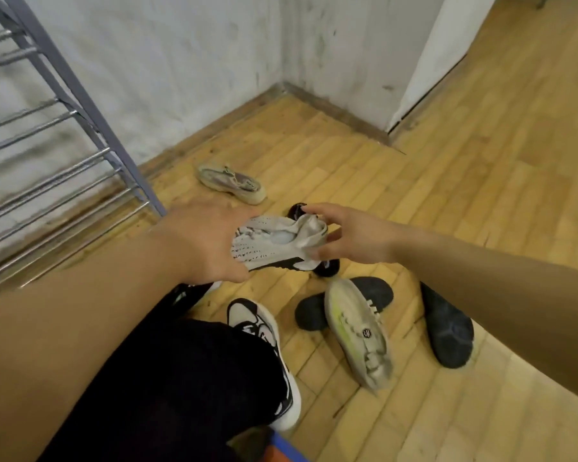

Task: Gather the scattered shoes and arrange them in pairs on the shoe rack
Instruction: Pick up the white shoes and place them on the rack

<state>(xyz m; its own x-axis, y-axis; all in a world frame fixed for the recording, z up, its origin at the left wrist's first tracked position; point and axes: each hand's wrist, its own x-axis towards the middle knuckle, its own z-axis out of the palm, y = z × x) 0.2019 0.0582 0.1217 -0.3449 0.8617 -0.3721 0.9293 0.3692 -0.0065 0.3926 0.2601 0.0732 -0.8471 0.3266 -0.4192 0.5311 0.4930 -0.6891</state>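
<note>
My left hand [211, 241] grips the white knit sneaker's [277, 243] toe; my right hand's fingers [317, 216] pinch its heel loosely above the floor [447, 201]. A slip could drop it among the scattered shoes beneath.

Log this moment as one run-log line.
left hand: holds white shoe | right hand: at its heel | rack: no shoes seen | floor: beige shoe, black slippers

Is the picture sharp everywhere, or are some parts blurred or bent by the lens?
In the head view, the shoe rack at the left edge is smeared by motion blur; the grey knit shoe between the left hand and right hand is fairly sharp; the wide lens curves the floorboards; the light is soft, with no glare.
</note>
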